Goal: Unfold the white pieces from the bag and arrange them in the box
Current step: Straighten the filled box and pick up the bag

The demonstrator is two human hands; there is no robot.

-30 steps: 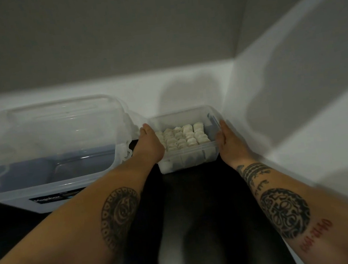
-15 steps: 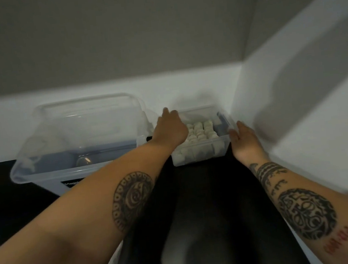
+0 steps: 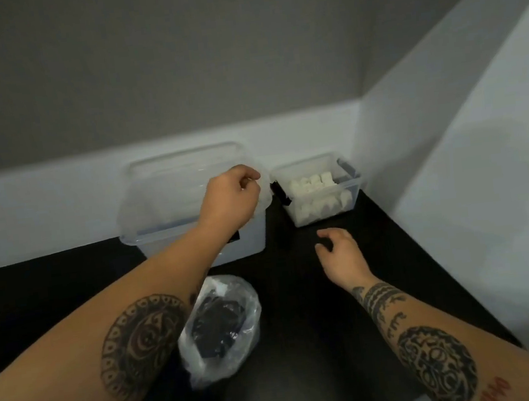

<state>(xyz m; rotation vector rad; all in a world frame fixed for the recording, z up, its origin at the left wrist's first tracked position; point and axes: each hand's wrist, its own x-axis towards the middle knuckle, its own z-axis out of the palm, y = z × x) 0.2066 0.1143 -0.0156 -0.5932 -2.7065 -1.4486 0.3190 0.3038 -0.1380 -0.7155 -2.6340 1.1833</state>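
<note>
So the small clear plastic box with the rolled white pieces stacked in it is parked in the far right corner of the black tabletop, just beside the white wall, and the crinkly clear plastic bag is lying close to the person, near the left forearm. Honestly the bag looks like it's got something dark in it, I can't make out any white pieces in there. The left hand is curled mostly closed up at the right rim of the big translucent storage tub, fingers look pinched on the edge or its lid, though I can't tell for sure what it's gripping. The right hand is loose and half open, hovering over the table just in front of the small box, holding nothing. What I'd worry about: the big tub is just beside the small box, so if the left hand yanks that rim or lid sideways it could bump the small box and tumble the neat rows. Also the bag is sitting right under the left forearm, so dropping the arm could squash it or sweep it off the near edge. And that clear film is slippery, easy to fumble one-handed
</note>
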